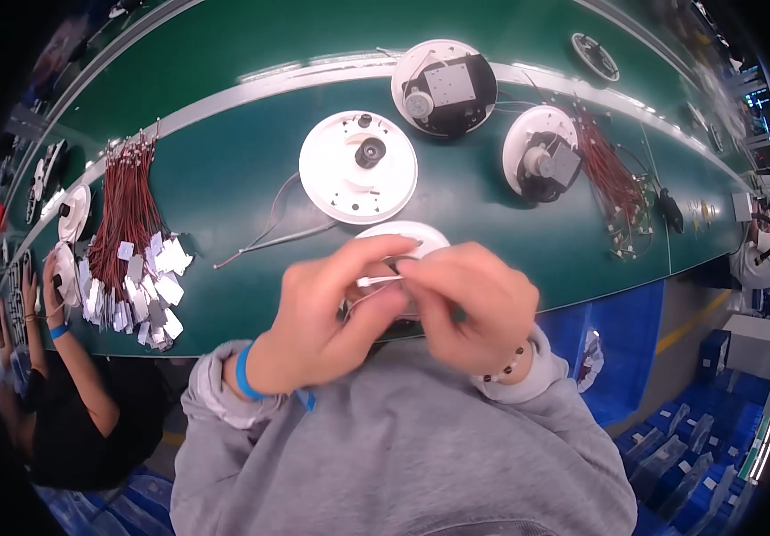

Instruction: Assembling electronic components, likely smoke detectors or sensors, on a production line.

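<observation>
Both my hands meet near the table's front edge, over a white round housing that they partly cover. My right hand pinches a thin white strip with a thicker left end, resembling a cable tie. Around it curve the thumb and forefinger of my left hand; what lies between those fingertips is partly hidden. A thin wire shows below the strip. Just beyond stands a white round lamp base with a black central socket and a grey cable trailing left.
Two round units with black parts stand farther back. Red-brown wire bundles with white tags lie left, more wires right. Left, another person's arm reaches to the table. A blue bin is below right.
</observation>
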A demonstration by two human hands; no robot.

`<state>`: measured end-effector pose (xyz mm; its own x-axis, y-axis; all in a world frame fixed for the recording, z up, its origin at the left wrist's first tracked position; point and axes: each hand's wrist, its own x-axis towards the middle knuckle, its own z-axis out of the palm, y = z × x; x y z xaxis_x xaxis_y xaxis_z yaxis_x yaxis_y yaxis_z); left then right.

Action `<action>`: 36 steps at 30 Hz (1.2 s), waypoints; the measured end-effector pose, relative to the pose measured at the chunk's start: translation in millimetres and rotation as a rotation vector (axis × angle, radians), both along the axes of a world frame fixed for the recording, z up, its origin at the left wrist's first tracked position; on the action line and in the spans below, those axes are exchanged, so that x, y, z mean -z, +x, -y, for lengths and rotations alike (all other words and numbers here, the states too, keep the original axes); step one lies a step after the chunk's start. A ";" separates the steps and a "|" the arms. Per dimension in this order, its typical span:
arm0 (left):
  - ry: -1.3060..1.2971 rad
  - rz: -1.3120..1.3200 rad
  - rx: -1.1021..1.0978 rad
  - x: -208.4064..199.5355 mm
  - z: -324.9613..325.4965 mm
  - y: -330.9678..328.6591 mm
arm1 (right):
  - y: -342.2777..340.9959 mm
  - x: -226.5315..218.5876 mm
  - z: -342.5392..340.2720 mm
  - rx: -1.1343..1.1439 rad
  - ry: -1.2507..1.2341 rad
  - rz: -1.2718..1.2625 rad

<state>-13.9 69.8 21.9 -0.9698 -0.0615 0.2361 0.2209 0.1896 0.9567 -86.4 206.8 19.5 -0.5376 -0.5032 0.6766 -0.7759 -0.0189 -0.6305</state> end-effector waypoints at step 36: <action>-0.535 0.039 -0.214 44.7 28.8 -26.0 | -1.1 35.4 -23.6 0.325 0.347 -0.105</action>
<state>-39.9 40.9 -22.7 -0.9576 -0.1387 0.2527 0.0911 0.6860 0.7218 -87.6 230.3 -15.9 -0.6420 -0.5260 0.5579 -0.7667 0.4321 -0.4749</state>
